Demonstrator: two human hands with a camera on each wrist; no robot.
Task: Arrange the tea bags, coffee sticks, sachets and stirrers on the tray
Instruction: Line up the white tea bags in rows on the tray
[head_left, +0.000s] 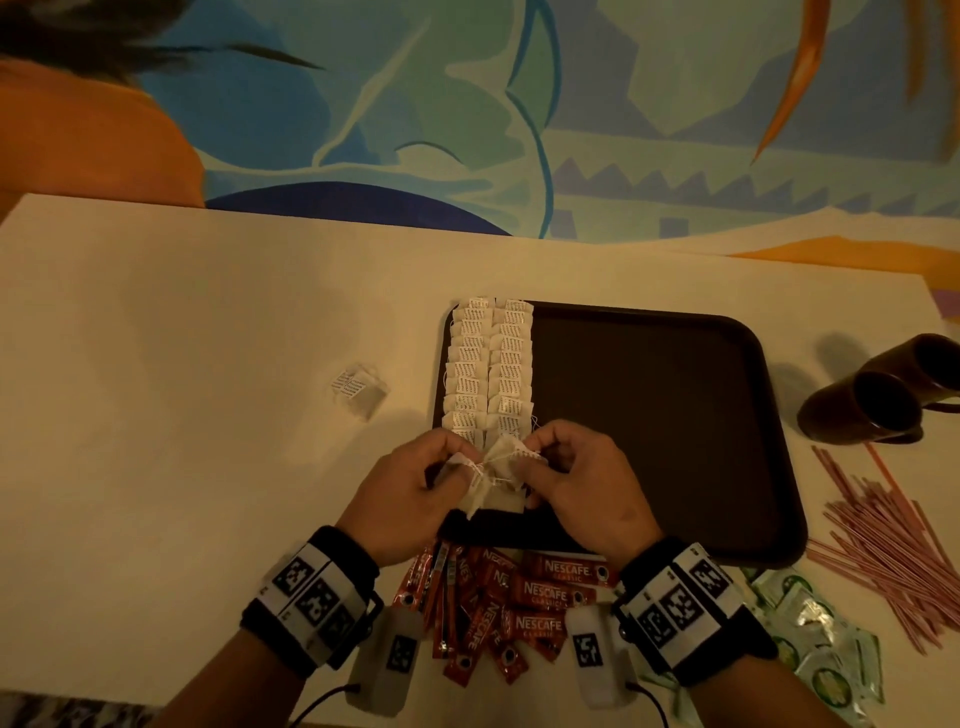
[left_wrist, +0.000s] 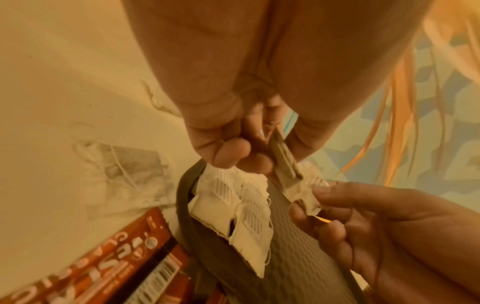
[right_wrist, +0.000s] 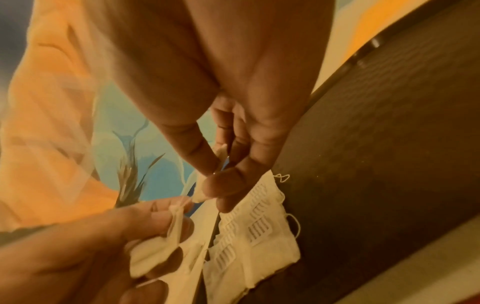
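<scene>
While you are holding your hands together over the near-left part of the tray (head_left: 675, 322), your left hand (head_left: 400, 499) and your right hand (head_left: 582, 483) are both pinching the tangled tea bags (head_left: 493, 478) between thumb and curled fingers. Two neat columns of tea bags (head_left: 488, 364) are lying at 12 o'clock from them. Coffee sticks (head_left: 519, 597) are lying at 6 o'clock, stirrers (head_left: 883, 540) at 3 o'clock, green sachets (head_left: 821, 639) at 4 o'clock.

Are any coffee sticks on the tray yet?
No: the coffee sticks all lie on the table in front of the tray, which holds only two rows of tea bags.
</scene>
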